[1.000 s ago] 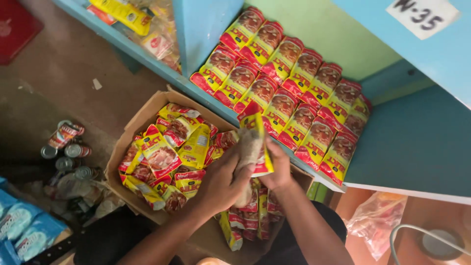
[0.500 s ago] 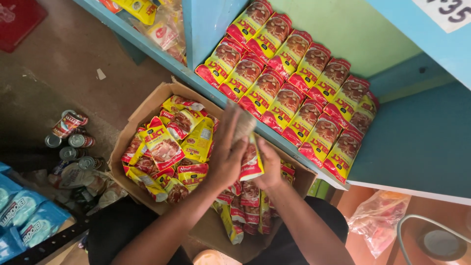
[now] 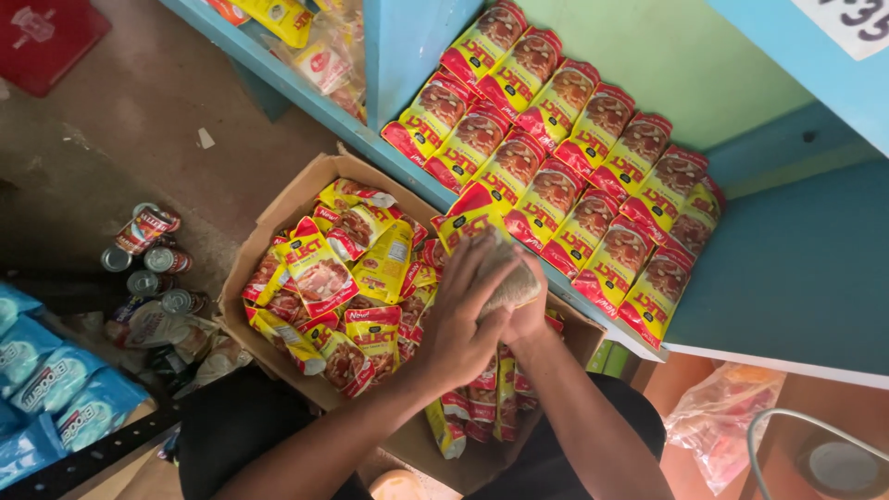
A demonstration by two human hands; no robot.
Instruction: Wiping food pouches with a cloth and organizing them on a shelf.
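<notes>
Beyond your fingers, the blue shelf [image 3: 796, 268] carries rows of red-and-yellow sachets [image 3: 574, 157]; beneath them sits the open cardboard box [image 3: 278, 218] of loose packets. Your left hand [image 3: 463, 319] and right hand [image 3: 526, 310] clasp one sachet [image 3: 482, 245], long axis angled toward the shelf, fingers largely covering it.

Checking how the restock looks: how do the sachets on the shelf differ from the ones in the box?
The shelf sachets lie flat in neat overlapping rows; the box sachets are heaped loosely at all angles. The shelf sachets all show their fronts; some box sachets are crumpled or turned. Both are the same red and yellow kind. Both hands hold more of them over the cardboard box.
</notes>
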